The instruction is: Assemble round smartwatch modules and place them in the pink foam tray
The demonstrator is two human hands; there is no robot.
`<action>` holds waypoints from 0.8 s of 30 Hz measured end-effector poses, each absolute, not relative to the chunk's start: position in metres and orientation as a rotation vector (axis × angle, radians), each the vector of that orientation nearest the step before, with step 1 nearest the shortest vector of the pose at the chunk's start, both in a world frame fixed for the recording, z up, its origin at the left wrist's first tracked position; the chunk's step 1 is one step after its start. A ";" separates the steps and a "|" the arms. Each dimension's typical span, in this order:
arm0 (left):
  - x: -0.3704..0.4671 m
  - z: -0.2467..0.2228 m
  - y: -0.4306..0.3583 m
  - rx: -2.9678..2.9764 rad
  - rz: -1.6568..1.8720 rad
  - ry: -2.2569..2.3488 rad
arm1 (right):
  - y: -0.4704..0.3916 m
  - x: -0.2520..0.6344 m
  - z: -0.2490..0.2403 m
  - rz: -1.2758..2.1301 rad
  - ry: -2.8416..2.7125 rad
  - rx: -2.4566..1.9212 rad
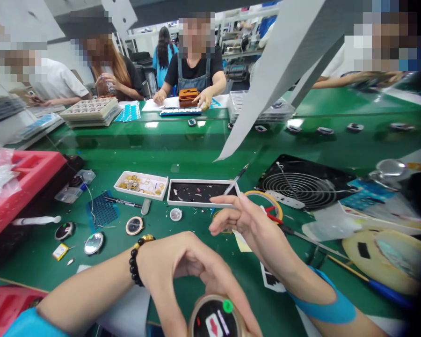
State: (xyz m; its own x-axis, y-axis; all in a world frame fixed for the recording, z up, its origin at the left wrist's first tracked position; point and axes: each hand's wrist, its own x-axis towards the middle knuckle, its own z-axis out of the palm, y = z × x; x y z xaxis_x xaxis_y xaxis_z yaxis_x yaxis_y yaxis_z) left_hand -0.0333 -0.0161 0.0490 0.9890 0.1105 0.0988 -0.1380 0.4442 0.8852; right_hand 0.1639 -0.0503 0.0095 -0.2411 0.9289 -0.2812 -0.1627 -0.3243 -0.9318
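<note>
Here, left grip [177,250] pinching watch [214,320], right grip [252,222] spread; cluttered green bench [114,256], workers [196,72] opposite.

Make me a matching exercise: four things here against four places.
Things
1. watch showing a red arrow
2. beaded bracelet
3. gold-coloured parts
4. round wire grille

Places
A. on the left arm
B. right side of the bench
C. in the left hand
D. in the left white tray

Pairs: 1-C, 2-A, 3-D, 4-B
</note>
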 end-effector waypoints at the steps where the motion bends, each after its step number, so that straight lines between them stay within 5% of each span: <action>1: -0.033 0.050 -0.016 1.096 0.158 -0.031 | -0.050 0.164 0.009 1.692 -1.048 -1.169; 24: -0.039 0.036 -0.009 1.244 0.270 0.080 | -0.054 0.163 0.010 1.619 -1.103 -1.190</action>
State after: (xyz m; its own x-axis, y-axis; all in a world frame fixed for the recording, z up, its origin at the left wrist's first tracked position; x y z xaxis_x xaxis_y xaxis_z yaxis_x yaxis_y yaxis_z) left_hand -0.0389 -0.0088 0.0357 0.9655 0.2455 0.0864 -0.1590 0.2935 0.9426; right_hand 0.1634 -0.0543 0.0103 -0.2130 0.9452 -0.2476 -0.1155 -0.2760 -0.9542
